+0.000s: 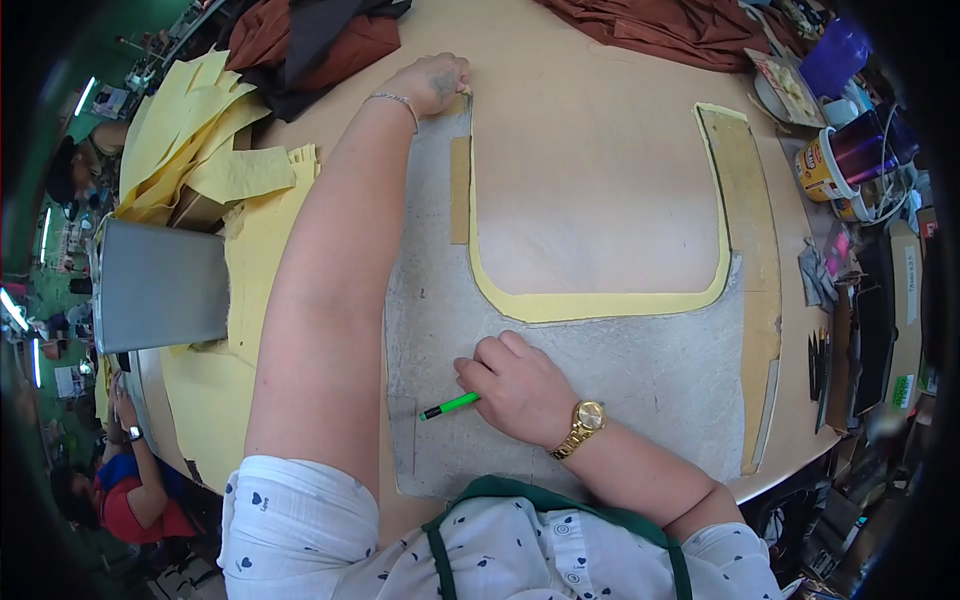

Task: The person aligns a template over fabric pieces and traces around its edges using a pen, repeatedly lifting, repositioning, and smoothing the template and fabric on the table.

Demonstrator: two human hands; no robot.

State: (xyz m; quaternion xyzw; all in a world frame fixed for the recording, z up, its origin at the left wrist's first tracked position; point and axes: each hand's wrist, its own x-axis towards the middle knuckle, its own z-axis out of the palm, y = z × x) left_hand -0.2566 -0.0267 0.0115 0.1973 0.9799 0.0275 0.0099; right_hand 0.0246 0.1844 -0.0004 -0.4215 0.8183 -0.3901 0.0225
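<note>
In the middle of the table lies a large grey U-shaped template [640, 380], edged with tan tape. A narrow yellow strip [590, 306] shows along its inner curve. My left hand [435, 85] is at the far end of the template's left arm, fingers curled closed at the corner; what they pinch is hidden. Resting over the lower part of the template, my right hand [525, 388] is closed around a green pencil [450, 405], its eraser end pointing left.
Yellow sheets [200, 130] pile up at the left beside a grey metal box [160, 285]. Dark and brown cloth [310, 40] lies at the back. On the right stand a yellow tub [825, 165], brushes or pens [818, 365] and boxes. Another person [140, 490] is at far left.
</note>
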